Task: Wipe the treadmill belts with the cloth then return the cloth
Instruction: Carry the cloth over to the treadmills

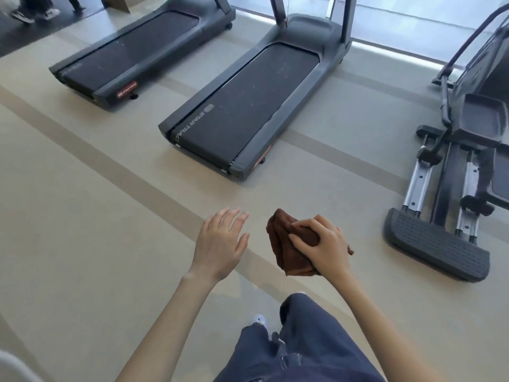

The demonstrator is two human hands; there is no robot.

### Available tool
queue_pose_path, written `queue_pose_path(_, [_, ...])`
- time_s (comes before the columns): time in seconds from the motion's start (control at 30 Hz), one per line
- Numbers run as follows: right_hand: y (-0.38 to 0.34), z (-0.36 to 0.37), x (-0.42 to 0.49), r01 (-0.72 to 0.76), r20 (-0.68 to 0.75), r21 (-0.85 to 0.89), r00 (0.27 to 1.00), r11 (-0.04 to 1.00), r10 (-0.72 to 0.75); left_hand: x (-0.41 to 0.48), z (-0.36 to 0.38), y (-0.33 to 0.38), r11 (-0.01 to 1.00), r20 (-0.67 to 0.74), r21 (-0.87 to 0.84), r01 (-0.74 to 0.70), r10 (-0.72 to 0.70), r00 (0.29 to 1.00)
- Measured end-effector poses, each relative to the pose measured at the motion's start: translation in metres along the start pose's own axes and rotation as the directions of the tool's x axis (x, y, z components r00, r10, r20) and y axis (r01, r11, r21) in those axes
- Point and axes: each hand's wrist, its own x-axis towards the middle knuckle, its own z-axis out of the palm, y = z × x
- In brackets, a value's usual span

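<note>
Cloth (292, 244), brown, is gripped by the right hand (322, 245) at lower centre; the left hand (220, 241) beside it is spread, empty.

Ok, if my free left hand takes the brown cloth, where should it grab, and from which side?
Probably the bunched fold of the cloth sticking out left of the right hand, approached from the left by the left hand. The right hand covers its right part; that bulge is bare and nearest.

Nearer treadmill belt (248, 106): white lettering "STARTRAC" beside an oval logo, at the rear edge. Farther treadmill (132, 48): red label (126, 90) on the rear corner, print illegible.
</note>
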Motion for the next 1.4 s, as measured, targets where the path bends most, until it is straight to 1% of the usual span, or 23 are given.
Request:
queue_pose_path(0.17, [0.014,0.02,0.057,0.007,0.076,-0.024,0.997,1.0,-0.005,0.046,0.016,-0.034,0.996,0.051,-0.022,0.081,-0.08,0.996])
queue_pose_path(0.33, [0.031,0.026,0.153,0.04,0.091,-0.004,0.995,0.999,-0.04,0.121,0.024,-0.051,0.993,0.081,-0.013,0.115,-0.113,0.99])
queue_pose_path(0.4, [0.033,0.026,0.2,0.064,0.085,0.009,0.994,0.998,-0.064,0.158,0.021,-0.059,0.99,0.06,0.008,0.139,-0.139,0.988])
queue_pose_path(0.5, [0.034,0.021,0.27,0.113,0.111,0.013,0.987,0.994,-0.113,0.214,0.015,-0.069,0.982,0.028,-0.008,0.19,-0.19,0.981])
queue_pose_path(0.63, [0.04,0.017,0.344,0.189,0.118,0.02,0.975,0.982,-0.19,0.273,0.015,-0.075,0.969,-0.009,-0.003,0.249,-0.249,0.969])
queue_pose_path(0.77, [0.046,0.029,0.397,0.235,0.172,-0.015,0.958,0.972,-0.229,0.303,0.021,-0.082,0.951,0.005,-0.029,0.309,-0.309,0.951])
queue_pose_path(0.9, [0.048,0.045,0.432,0.28,0.18,-0.003,0.945,0.96,-0.275,0.325,0.026,-0.101,0.937,0.032,-0.019,0.349,-0.348,0.937])
queue_pose_path(1.17, [0.048,0.087,0.514,0.288,0.216,-0.013,0.936,0.958,-0.278,0.394,0.033,-0.152,0.933,0.068,0.003,0.359,-0.358,0.931])
queue_pose_path(1.33, [0.029,0.113,0.6,0.31,0.214,-0.044,0.932,0.95,-0.294,0.462,0.027,-0.208,0.928,0.049,0.02,0.371,-0.372,0.927])
queue_pose_path(1.4, [0.018,0.123,0.636,0.326,0.235,-0.056,0.923,0.944,-0.305,0.489,0.025,-0.227,0.925,0.052,0.016,0.381,-0.381,0.923])
